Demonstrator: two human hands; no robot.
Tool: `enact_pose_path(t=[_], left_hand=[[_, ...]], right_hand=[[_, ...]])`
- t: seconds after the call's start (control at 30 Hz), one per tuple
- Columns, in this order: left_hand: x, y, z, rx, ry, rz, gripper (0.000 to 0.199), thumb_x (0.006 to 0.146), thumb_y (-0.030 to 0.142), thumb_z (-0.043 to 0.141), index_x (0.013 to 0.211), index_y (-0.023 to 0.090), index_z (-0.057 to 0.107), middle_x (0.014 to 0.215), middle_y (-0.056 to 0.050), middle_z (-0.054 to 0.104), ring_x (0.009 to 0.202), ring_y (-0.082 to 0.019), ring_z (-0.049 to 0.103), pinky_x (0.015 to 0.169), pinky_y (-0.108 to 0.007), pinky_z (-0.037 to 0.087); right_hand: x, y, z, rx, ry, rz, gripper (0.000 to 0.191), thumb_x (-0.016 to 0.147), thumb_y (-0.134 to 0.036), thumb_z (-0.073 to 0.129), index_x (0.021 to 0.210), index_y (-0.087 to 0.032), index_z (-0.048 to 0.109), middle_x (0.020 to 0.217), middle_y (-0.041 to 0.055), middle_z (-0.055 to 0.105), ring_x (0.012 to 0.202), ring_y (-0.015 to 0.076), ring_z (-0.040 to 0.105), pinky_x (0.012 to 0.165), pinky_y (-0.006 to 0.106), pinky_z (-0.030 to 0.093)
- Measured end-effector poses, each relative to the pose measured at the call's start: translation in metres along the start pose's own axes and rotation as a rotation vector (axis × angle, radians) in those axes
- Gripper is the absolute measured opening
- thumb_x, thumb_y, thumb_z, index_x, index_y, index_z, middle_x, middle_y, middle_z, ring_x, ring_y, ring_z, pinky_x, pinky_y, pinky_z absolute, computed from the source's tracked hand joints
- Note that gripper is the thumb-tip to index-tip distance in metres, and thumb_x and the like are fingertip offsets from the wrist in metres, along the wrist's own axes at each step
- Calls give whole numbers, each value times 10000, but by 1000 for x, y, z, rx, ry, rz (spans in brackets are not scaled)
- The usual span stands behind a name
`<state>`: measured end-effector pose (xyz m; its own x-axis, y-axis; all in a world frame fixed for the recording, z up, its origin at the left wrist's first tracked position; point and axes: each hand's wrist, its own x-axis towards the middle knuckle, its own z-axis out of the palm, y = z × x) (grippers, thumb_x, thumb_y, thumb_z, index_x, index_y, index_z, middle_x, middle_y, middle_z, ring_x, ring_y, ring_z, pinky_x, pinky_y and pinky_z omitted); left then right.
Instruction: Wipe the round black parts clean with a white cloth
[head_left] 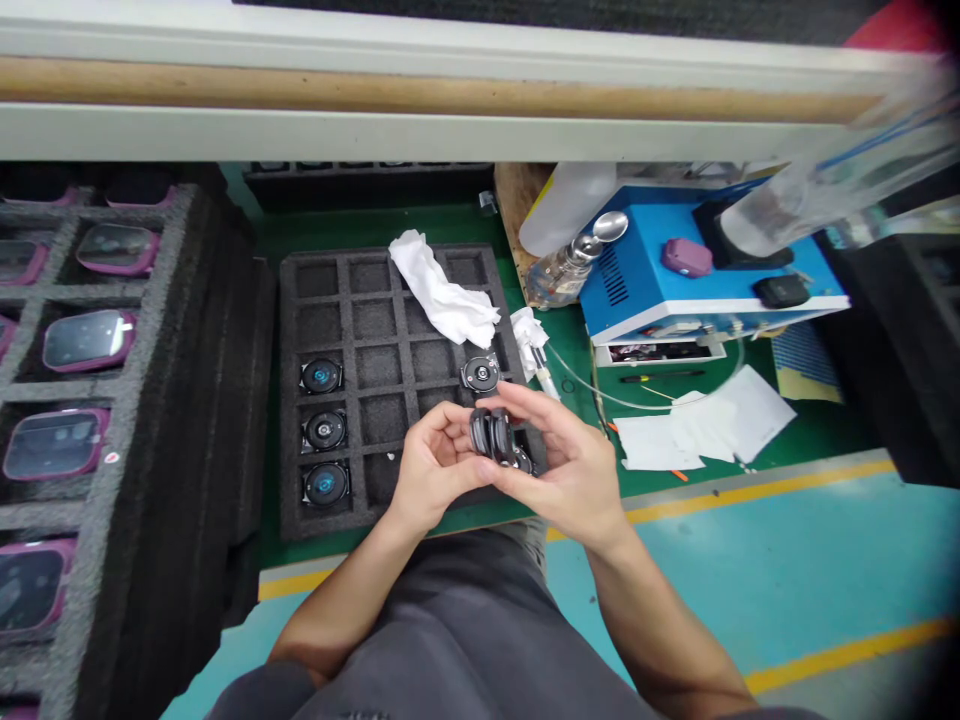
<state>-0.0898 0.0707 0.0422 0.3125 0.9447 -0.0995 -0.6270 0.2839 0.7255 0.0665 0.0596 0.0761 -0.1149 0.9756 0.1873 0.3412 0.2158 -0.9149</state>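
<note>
In front of me I hold small black round parts (491, 436) between both hands, seen edge-on like two discs side by side. My left hand (435, 465) has its thumb and fingers closed on their left side. My right hand (570, 465) curls around their right side, fingers bent and thumb near the left thumb. Below the hands is a dark foam tray (346, 350) with square pockets. Similar black discs (325, 431) sit in its left column, some with blue centres. One more disc (481, 373) lies just beyond my right fingertips, and another is partly hidden by that hand.
Crumpled white cloth (446, 295) lies across the tray. Stacked foam trays (180, 270) with purple-framed devices stand left. To the right are a glass pump bottle (559, 275), a blue machine (645, 270), thin clear tubing and white papers (697, 425). A white shelf edge (450, 135) crosses above.
</note>
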Motion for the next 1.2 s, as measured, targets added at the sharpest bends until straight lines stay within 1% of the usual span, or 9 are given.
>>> enact_pose_path(t=[0.2, 0.3, 0.4, 0.57, 0.7, 0.87, 1.03, 1.13, 1.2], left_hand=[[-2, -5, -2, 63, 62, 33, 524, 562, 384, 986, 919, 160, 673, 815, -31, 739, 681, -131, 677, 648, -213, 554], [-3, -6, -1, 89, 67, 71, 602, 576, 461, 973, 1026, 164, 705, 902, -72, 767, 755, -173, 717, 677, -246, 585], [-6, -7, 2, 187, 144, 163, 688, 604, 448, 964, 1180, 175, 705, 1074, -122, 773, 896, -220, 750, 777, -282, 612], [-12, -8, 12, 471, 300, 474, 473, 715, 242, 896, 1169, 219, 765, 1164, -103, 770, 957, -212, 755, 835, -271, 627], [-17, -4, 20, 590, 338, 555, 391, 741, 204, 863, 1127, 223, 799, 1032, -80, 793, 836, -189, 747, 746, -254, 634], [-27, 3, 34, 620, 344, 628, 414, 719, 162, 876, 1119, 249, 812, 1026, -67, 799, 861, -191, 750, 770, -239, 623], [-32, 12, 44, 401, 237, 487, 391, 818, 290, 828, 1199, 223, 765, 1116, -104, 794, 933, -214, 777, 821, -267, 628], [-34, 18, 46, 229, 151, 303, 441, 827, 339, 827, 1238, 202, 743, 1108, -127, 797, 957, -229, 777, 821, -281, 627], [-36, 21, 48, 181, 128, 251, 451, 802, 308, 853, 1230, 207, 753, 1106, -122, 799, 972, -222, 774, 839, -273, 620]], right_hand=[[-1, 4, 4, 167, 10, 84, 641, 768, -330, 871, 1350, -244, 616, 1238, 106, 748, 1120, 261, 730, 999, 440, 617], [-3, 5, 11, 187, 97, 79, 626, 758, -340, 880, 1321, -241, 626, 1217, 109, 751, 1129, 273, 729, 1007, 461, 616], [-4, 5, 19, 137, 209, 33, 626, 769, -289, 876, 1336, -257, 614, 1245, 106, 730, 1166, 271, 710, 1027, 466, 607], [-6, 7, 28, -19, 303, -57, 620, 822, -289, 822, 1390, -276, 575, 1307, 122, 690, 1190, 286, 682, 1037, 503, 592], [-8, 6, 30, -25, 322, -107, 603, 853, -300, 783, 1411, -272, 555, 1316, 127, 687, 1211, 289, 668, 1034, 507, 587], [-14, 0, 28, 84, 316, -142, 641, 829, -246, 812, 1417, -290, 560, 1342, 114, 678, 1239, 277, 656, 1036, 479, 590], [-17, -8, 18, 103, 337, -183, 617, 808, -252, 834, 1378, -260, 599, 1279, 101, 710, 1188, 266, 689, 1030, 479, 596], [-16, -13, 7, 93, 247, -217, 597, 817, -237, 820, 1375, -264, 610, 1259, 92, 721, 1171, 253, 699, 1036, 461, 592], [-15, -17, -2, 62, 175, -244, 604, 816, -220, 819, 1381, -281, 614, 1257, 81, 724, 1168, 244, 696, 1038, 445, 587]])
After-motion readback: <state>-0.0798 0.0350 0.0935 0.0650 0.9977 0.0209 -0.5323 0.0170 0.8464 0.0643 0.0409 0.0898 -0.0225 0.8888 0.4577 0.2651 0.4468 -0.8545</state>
